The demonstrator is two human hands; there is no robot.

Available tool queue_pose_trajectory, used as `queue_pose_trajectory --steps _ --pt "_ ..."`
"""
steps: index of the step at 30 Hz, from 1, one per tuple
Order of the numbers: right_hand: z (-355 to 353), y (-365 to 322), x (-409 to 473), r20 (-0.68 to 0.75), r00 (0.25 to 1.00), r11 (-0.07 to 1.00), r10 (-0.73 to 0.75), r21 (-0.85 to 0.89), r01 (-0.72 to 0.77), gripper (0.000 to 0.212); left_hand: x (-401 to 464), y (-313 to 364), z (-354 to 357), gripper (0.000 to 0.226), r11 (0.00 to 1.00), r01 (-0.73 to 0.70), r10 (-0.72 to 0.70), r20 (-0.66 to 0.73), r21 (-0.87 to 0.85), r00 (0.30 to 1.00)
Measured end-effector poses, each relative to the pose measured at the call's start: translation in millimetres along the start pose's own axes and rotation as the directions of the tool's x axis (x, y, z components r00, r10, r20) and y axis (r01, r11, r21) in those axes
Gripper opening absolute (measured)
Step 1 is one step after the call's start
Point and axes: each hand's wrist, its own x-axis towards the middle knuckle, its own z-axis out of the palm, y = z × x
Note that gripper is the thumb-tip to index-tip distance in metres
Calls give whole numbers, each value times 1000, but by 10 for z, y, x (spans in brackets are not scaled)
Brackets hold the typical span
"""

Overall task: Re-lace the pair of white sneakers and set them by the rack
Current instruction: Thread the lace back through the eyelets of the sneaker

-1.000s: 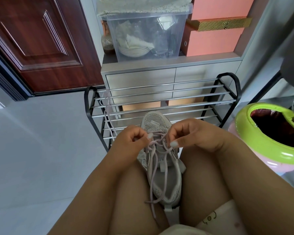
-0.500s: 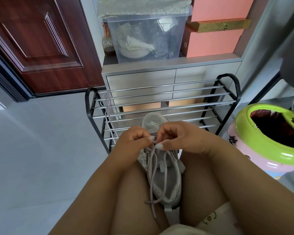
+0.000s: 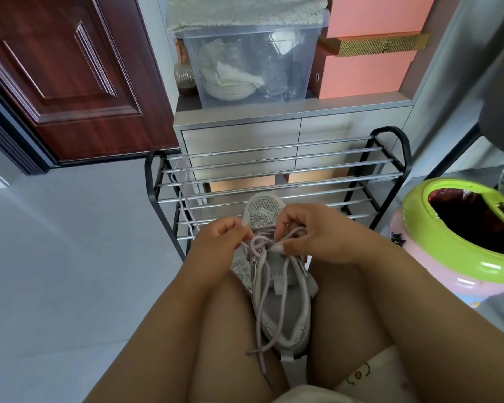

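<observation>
Sneaker (image 3: 280, 301) is sitting wedged btwn the knees, toe twd the rack (image 3: 274, 170), so both hands are working free: left hand (image 3: 221, 239) and right hand (image 3: 312, 237) are each pinching lace (image 3: 259, 245) at a half-formed knot, fingertips hiding the crossing, 2nd sneaker not in view.

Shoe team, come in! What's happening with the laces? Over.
Left hand and right hand both pinching the pale lilac lace, knot forming. Grey-white mesh sneaker wedged between knees. Spare lilac lace draped on black metal rack. Nothing blocking.
</observation>
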Motion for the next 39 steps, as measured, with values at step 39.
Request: queue_pose_trajectory --steps 39 --pt "8 89 34 -17 998 942 67 330 -58 24 72 -89 -50 7 994 107 -105 163 -2 981"
